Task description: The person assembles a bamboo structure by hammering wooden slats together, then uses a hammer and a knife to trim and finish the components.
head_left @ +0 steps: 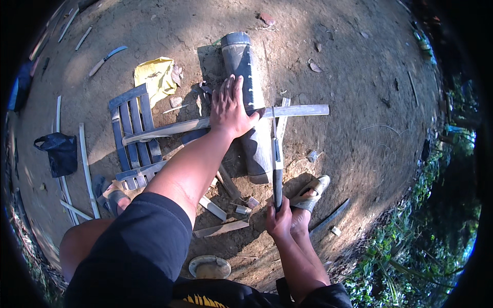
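Note:
A long split-bamboo strip (303,110) lies crosswise over a thick, dark round log (237,56) on the ground. My left hand (229,108) presses down on the strip where it crosses the log, its fingers stretched flat and thumb apart. In my right hand (280,218) is the dark handle of a handsaw (278,164), fingers wrapped round it. The saw's thin blade points away from me and meets the strip just right of the log. A jagged dark line runs along the log's right side; whether it is a shadow cannot be told.
A slatted wooden stool (134,115) supports the strip's left end. Near it lie a yellow cloth or bag (155,77), a knife (107,60) and a black plastic bag (59,154). Bamboo offcuts (222,229) and a round dish (209,267) are by my feet. Plants border the right side.

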